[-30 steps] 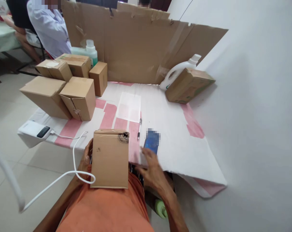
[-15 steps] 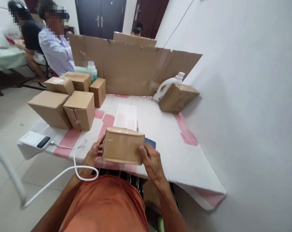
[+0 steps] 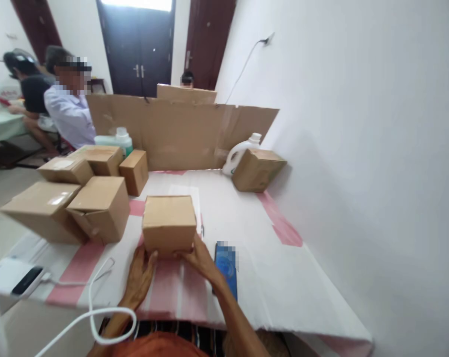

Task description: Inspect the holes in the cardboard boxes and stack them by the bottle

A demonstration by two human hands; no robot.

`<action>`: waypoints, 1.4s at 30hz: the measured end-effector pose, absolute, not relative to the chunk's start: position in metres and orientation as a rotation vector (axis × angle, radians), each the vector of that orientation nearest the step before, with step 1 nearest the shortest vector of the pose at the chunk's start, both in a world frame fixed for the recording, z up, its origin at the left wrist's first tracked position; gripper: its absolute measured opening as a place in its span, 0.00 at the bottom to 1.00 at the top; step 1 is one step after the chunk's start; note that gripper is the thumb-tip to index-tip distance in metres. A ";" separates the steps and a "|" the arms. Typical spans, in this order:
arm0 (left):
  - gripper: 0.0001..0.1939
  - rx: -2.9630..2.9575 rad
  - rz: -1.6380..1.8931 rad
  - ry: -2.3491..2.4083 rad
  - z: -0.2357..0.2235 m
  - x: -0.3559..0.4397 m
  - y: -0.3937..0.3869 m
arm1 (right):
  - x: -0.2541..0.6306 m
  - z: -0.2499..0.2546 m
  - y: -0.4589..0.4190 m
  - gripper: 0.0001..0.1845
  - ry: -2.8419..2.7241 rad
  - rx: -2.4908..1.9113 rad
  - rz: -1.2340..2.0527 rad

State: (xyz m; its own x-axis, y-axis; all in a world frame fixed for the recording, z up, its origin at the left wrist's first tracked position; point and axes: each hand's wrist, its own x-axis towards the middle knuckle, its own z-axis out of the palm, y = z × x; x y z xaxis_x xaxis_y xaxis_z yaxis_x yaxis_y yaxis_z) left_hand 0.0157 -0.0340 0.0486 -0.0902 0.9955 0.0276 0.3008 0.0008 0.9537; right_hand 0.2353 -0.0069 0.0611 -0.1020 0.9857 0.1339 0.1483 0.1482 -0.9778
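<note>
A brown cardboard box [image 3: 169, 225] is held between my two hands above the near middle of the table. My left hand [image 3: 139, 272] grips its lower left corner, the thumb on the front face. On the lower right edge, my right hand [image 3: 200, 258] has its thumb pressed to the front and its fingers along the side. Whether the box's underside touches the cloth is hidden. Beneath and behind it lies a white sheet [image 3: 185, 190], partly covered. Right of my right hand, a phone [image 3: 226, 270] with a blue screen rests on the tablecloth, my forearm crossing its lower left edge.
Several cardboard boxes [image 3: 101, 203] stand on the left. A white power bank [image 3: 19, 277] with a white cable [image 3: 92, 307] lies at the left front. A white jug [image 3: 239, 151] and a tilted box [image 3: 259, 171] sit by the wall. A cardboard screen [image 3: 183, 131] closes the back.
My right hand, earlier apart near the phone, has joined the left on the box. The box has tilted over and moved from my lap forward over the table. The view has lifted.
</note>
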 end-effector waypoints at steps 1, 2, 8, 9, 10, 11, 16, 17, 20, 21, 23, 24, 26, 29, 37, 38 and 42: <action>0.29 1.400 1.145 1.517 0.049 0.022 -0.030 | 0.239 0.060 -0.004 0.43 -1.467 -1.154 1.021; 0.29 1.419 1.166 1.514 0.050 0.033 -0.024 | 0.247 0.061 0.000 0.39 -1.467 -1.151 0.945; 0.34 1.623 1.104 1.035 0.067 0.169 0.041 | 0.376 0.081 0.016 0.28 -1.156 -1.354 0.653; 0.37 1.655 1.056 0.954 0.065 0.198 0.053 | 0.404 0.080 0.015 0.28 -1.097 -1.411 0.612; 0.39 1.694 1.002 0.876 0.060 0.226 0.063 | 0.430 0.078 0.013 0.28 -1.050 -1.473 0.570; 0.41 1.735 0.925 0.800 0.054 0.253 0.073 | 0.456 0.075 0.012 0.28 -1.012 -1.530 0.533; 0.50 1.761 0.732 0.639 0.027 0.356 0.104 | 0.549 0.049 0.014 0.36 -0.909 -1.659 0.469; 0.51 1.756 0.701 0.631 0.024 0.368 0.108 | 0.559 0.044 0.017 0.39 -0.887 -1.678 0.458; 0.49 1.728 0.627 0.645 0.017 0.390 0.116 | 0.567 0.023 0.027 0.47 -0.815 -1.739 0.405; 0.48 1.719 0.609 0.652 0.015 0.394 0.118 | 0.564 0.015 0.032 0.52 -0.782 -1.775 0.359; 0.45 1.702 0.588 0.657 0.013 0.396 0.123 | 0.550 -0.001 0.042 0.64 -0.693 -1.871 0.221; 0.44 1.695 0.586 0.656 0.012 0.395 0.125 | 0.541 -0.009 0.048 0.70 -0.645 -1.919 0.146; 0.41 1.682 0.595 0.653 0.014 0.390 0.127 | 0.525 -0.020 0.063 0.78 -0.576 -1.982 0.034; 0.38 1.662 0.626 0.660 0.024 0.372 0.121 | 0.515 -0.027 0.089 0.82 -0.563 -1.985 0.046; 0.26 1.499 0.634 0.752 0.068 0.284 0.085 | 0.554 -0.017 0.144 0.64 -0.603 -2.007 0.193; 0.26 1.488 0.623 0.766 0.071 0.274 0.082 | 0.558 -0.015 0.147 0.61 -0.607 -2.010 0.179; 0.25 1.440 0.611 0.833 0.077 0.241 0.074 | 0.559 -0.004 0.147 0.50 -0.593 -2.015 0.081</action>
